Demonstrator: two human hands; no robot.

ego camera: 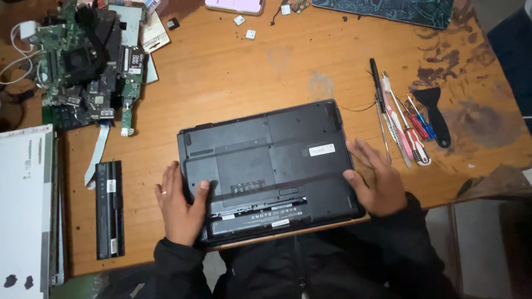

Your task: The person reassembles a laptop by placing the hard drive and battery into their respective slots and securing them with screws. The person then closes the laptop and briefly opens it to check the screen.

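Between our two hands, we are steadying a black laptop point(266, 166) lying upside down at the near edge of the wooden table point(233, 72), its battery bay empty. Our left hand point(180, 207) is gripping the laptop's left edge, thumb pressing on the underside. Our right hand point(377, 180) is resting flat and unclenched against the right edge. Left of our left hand a long black battery point(110, 209) is lying. Just beyond our right hand screwdrivers point(402, 124) are lying side by side, a black scraper point(435, 116) beside them. Farther left, circuit boards point(88, 61) are piling up.
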